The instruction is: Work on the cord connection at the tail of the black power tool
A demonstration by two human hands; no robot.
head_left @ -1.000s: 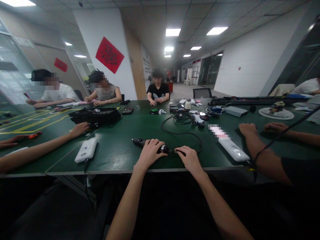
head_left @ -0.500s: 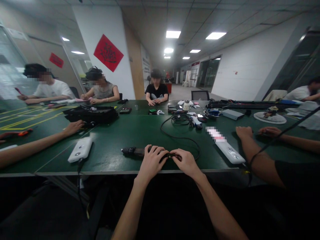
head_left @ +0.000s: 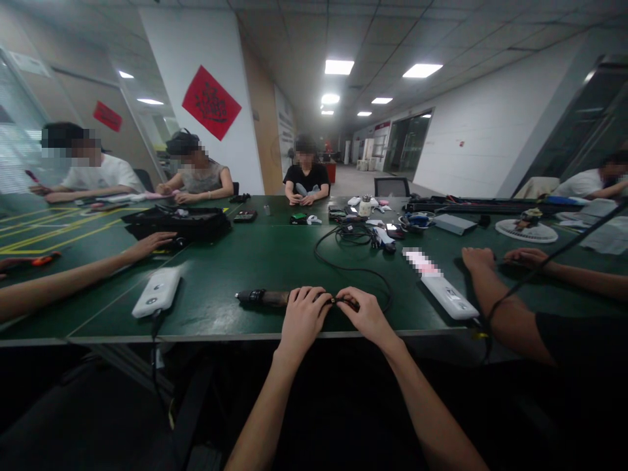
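An electric screwdriver [head_left: 265, 297] lies on the green table near its front edge, with the metal tip pointing left. My left hand [head_left: 305, 315] is closed over its rear part, which is hidden under the palm and fingers. Just right of it, my right hand [head_left: 366, 315] pinches the end of a black cable [head_left: 343, 267] up against the back of the screwdriver. A small bright spot shows between the fingertips of both hands; whether the cable end is joined to the tool I cannot tell. The cable loops behind my right hand towards a coil further back.
White power strips [head_left: 157, 292] [head_left: 450, 297] lie left and right. Co-workers' arms [head_left: 122, 258] [head_left: 495, 288] rest on both sides. Further back are a black tray [head_left: 179, 226], tangled cables [head_left: 353, 232], a white fan grille [head_left: 526, 230] and a person [head_left: 307, 180] sitting opposite.
My left hand has shifted slightly right along the screwdriver, its fingers drawn closer together. My right hand has barely moved. The left co-worker's hand has reached a little further right.
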